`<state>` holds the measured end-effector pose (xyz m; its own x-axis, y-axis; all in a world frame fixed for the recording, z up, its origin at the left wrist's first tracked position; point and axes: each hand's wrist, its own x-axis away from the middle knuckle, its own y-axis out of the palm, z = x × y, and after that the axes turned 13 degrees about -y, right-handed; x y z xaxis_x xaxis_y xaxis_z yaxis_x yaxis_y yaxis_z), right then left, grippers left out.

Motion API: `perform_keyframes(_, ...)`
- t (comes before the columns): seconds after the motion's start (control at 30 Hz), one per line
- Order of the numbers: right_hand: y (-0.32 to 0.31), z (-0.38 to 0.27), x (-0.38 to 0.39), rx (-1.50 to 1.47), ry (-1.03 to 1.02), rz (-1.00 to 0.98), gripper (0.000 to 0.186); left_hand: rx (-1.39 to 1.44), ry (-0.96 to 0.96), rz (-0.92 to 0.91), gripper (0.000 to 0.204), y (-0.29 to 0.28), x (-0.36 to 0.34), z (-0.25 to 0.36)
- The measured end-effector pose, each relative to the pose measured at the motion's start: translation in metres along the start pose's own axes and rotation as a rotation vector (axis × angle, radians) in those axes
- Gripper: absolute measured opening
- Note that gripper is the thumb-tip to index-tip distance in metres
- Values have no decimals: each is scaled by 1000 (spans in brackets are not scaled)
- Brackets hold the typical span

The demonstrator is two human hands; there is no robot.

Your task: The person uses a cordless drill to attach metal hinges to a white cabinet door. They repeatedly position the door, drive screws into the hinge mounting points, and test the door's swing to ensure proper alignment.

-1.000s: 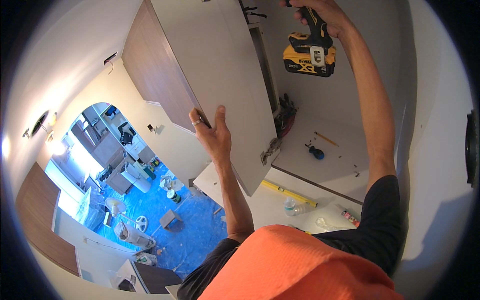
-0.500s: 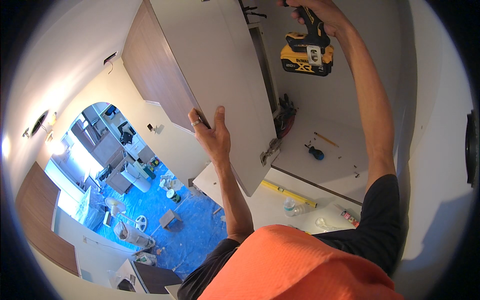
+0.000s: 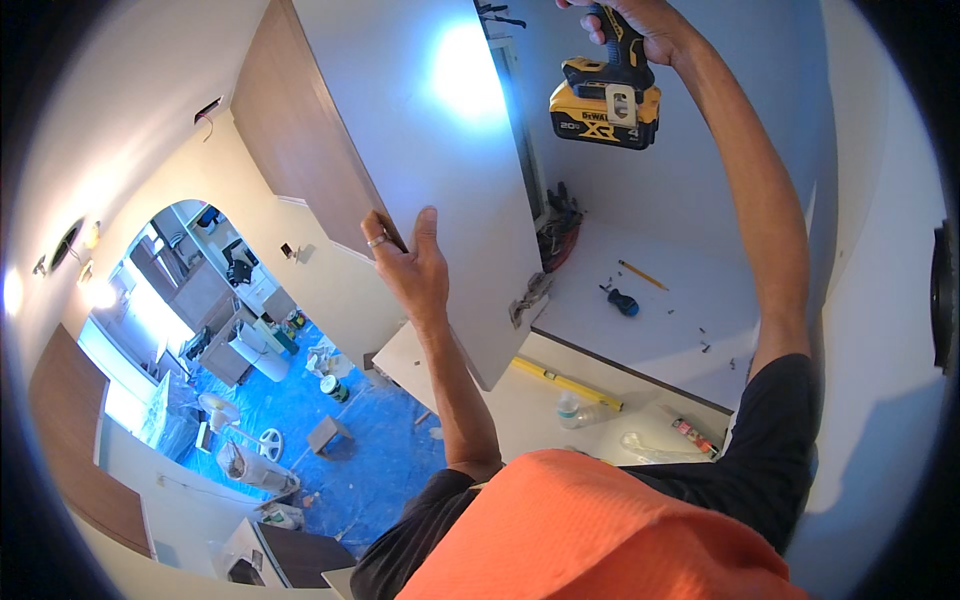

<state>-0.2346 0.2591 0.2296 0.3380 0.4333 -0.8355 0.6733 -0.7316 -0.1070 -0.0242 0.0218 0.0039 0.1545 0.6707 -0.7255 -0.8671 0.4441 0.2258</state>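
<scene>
as the white cabinet door (image 3: 460,180) stands open, the left hand (image 3: 410,268) is clamped on its left edge and the right hand (image 3: 655,28) is wrapped round a yellow-and-black drill (image 3: 605,102) right of the door, its nose out of view. the step in hand looks like steadying the door for drill work, and the next move seems to call for a firm hold and careful aim. right of the door lie a screwdriver (image 3: 621,301) and pencil (image 3: 643,275); near its lower end, a yellow level (image 3: 568,384).
</scene>
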Motion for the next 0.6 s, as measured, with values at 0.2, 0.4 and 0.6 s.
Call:
perform_keyframes(0.2,-3,1,-3,-1,5,-39,13,-27,-3,19,36,0,2,4)
perform_keyframes(0.4,-7,6,-6,-33,40,-16,15,2,-19,6,34,2,1,5)
perform_keyframes(0.6,-9,9,-6,-66,55,-10,15,0,-43,-12,32,1,1,3)
